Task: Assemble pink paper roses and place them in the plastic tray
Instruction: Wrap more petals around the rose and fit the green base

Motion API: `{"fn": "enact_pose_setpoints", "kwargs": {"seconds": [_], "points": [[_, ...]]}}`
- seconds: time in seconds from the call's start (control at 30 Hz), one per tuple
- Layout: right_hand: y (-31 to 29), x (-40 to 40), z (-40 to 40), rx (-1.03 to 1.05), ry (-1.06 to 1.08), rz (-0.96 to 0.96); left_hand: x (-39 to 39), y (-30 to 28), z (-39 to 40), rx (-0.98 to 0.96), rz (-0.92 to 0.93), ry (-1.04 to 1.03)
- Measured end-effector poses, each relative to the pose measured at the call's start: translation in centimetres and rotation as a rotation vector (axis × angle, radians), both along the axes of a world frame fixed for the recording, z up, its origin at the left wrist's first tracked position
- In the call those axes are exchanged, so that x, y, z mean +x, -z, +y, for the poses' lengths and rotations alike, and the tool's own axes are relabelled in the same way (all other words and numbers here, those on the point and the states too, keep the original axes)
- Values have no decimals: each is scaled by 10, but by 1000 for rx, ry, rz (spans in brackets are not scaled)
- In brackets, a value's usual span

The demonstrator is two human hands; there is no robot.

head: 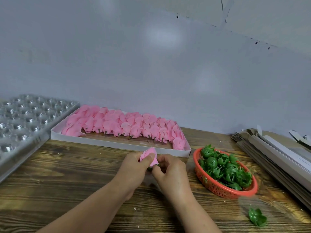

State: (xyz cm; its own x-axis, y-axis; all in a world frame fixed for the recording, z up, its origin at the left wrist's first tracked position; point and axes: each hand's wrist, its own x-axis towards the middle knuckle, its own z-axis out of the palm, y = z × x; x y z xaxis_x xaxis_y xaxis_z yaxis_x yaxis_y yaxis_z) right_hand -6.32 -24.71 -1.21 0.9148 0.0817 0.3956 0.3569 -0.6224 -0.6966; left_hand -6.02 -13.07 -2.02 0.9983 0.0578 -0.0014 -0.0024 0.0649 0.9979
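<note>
- Left hand [134, 167] pinches a pink paper rose [150, 155] with its thumb laid across the petals and its fingers curled behind, holding the bloom above the wooden table [67, 182] near the middle of the scene.
- Right hand [171, 172], touching the left, has its fingertips closed on a small green piece [155, 166] at the base of the rose; most of that piece is hidden by the fingers.
- Just beyond the hands lies a shallow white box [117, 143] holding rows of pink petal heads [126, 126], packed close and overlapping, with short dark stems pointing toward the near side.
- The near strip of the box floor is bare and shows brown.
- To the right of the hands stands a red mesh basket [217, 185] heaped with green plastic calyxes [225, 169].
- One loose green calyx [257, 216] lies on the table near the right front corner, apart from the basket.
- On the far left sits a clear plastic tray [25, 118] with rows of round pockets; its pockets look unfilled.
- Along the right edge lies a stack of flat grey cardboard sheets [277, 155], slanting away toward the far right.
- A pale grey wall [151, 56] rises behind the table.
</note>
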Motion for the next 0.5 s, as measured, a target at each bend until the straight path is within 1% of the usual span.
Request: {"fn": "enact_pose_setpoints", "kwargs": {"seconds": [0.27, 0.37, 0.5], "points": [[1, 0, 1, 49, 16, -7, 2, -2, 0, -203, 91, -30], [1, 1, 1, 122, 11, 15, 1, -5, 1, -227, 112, -25], [2, 3, -4, 199, -30, 48, -1, -9, 3, -210, 134, 12]]}}
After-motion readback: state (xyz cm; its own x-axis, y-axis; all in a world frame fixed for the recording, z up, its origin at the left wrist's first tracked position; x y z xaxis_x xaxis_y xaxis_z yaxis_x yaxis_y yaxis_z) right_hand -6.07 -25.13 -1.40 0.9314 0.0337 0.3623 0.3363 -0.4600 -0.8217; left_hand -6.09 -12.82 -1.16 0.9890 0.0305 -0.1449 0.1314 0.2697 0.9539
